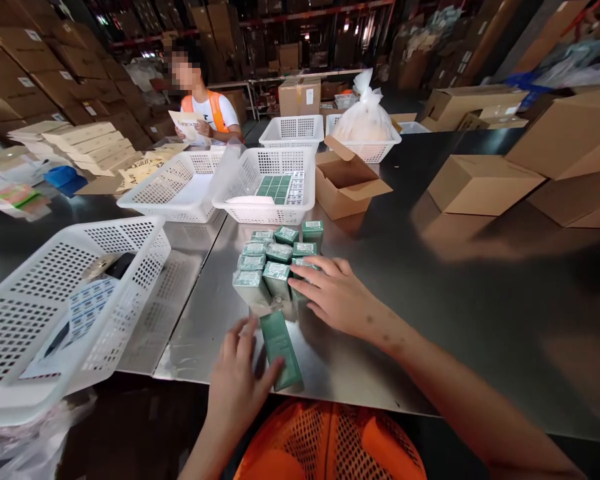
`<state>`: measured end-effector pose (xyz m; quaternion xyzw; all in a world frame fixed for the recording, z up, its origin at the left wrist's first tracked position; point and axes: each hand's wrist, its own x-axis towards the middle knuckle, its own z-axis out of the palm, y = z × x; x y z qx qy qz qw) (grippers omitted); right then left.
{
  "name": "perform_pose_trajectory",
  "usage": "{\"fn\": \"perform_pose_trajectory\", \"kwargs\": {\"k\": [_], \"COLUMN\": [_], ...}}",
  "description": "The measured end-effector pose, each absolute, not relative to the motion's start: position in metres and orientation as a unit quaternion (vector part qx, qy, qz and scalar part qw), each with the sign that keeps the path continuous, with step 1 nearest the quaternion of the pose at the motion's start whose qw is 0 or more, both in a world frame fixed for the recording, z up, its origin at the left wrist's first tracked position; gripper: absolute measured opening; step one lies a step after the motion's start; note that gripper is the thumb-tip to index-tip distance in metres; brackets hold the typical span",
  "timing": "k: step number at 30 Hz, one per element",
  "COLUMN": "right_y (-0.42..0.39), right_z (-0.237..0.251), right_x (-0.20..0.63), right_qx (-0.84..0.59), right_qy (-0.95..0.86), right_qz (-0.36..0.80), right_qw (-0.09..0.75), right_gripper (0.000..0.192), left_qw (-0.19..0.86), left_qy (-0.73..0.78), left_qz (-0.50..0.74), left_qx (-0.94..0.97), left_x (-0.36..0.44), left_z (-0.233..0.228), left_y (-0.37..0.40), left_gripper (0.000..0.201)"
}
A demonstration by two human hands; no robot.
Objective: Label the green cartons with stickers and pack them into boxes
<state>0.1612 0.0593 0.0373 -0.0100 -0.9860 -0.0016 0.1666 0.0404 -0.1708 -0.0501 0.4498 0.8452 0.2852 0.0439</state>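
My orange mesh vest (330, 443) is filling the bottom edge of the view, right under my arms. Just above it my left hand (237, 387) is lying on the bench (480, 287), its grip clamped on a single green box (281, 350): the thumb is pressing the box's right side and the fingers are reaching along its left. That box is lying flat, long side pointing away from me, at the near edge of the bench.

My right hand (337, 297) is resting just beyond it, fingers spread apart and lying over the near right corner of the cluster of green boxes (275, 263); the grip there is loose, touching but not closed round any one of them. The cluster is standing upright in tight rows, tops showing pale labels, directly past the lying box.

Farther out, a white basket (240, 203) is holding more green boxes and sheets of labels, with a second white basket (150, 200) touching it on the left. An open cardboard box (350, 183) is sitting just right of them. At my near left, a large white basket (130, 280) is tilting over the bench edge with label sheets inside. Closed cartons (480, 183) are sitting well off to the right. Across the bench a person in an orange vest (207, 110) is holding a paper.
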Motion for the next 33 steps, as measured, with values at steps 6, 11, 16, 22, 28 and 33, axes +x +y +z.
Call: {"fn": "perform_pose_trajectory", "kwargs": {"k": [6, 11, 16, 22, 28, 33], "right_y": [0.022, -0.028, -0.004, 0.056, 0.048, 0.006], "right_z": [-0.01, -0.032, -0.004, 0.018, -0.007, -0.032], "right_x": [0.227, 0.253, 0.219, 0.145, 0.195, 0.252], "right_qx": [-0.263, -0.368, -0.241, -0.067, -0.269, -0.397], "right_qy": [-0.919, -0.85, -0.943, -0.971, -0.934, -0.856], "right_qz": [0.186, 0.371, 0.218, -0.031, 0.071, 0.272], "right_qw": [0.229, 0.071, 0.077, 0.227, 0.224, 0.19], "right_gripper": [0.023, 0.028, 0.03, 0.042, 0.041, 0.037], "left_qw": [0.04, 0.035, 0.029, 0.008, -0.03, -0.032], "left_qy": [0.791, 0.785, 0.762, 0.772, 0.76, 0.773], "left_qz": [0.188, 0.198, 0.189, 0.128, 0.148, 0.168], "left_qx": [0.581, 0.586, 0.618, 0.623, 0.632, 0.611], "left_x": [0.073, 0.088, 0.087, 0.088, 0.082, 0.086], "left_z": [-0.072, -0.078, -0.075, -0.082, -0.087, -0.081], "left_y": [-0.181, -0.165, -0.163, -0.17, -0.174, -0.17], "left_gripper": [0.085, 0.084, 0.07, 0.071, 0.066, 0.063]}}
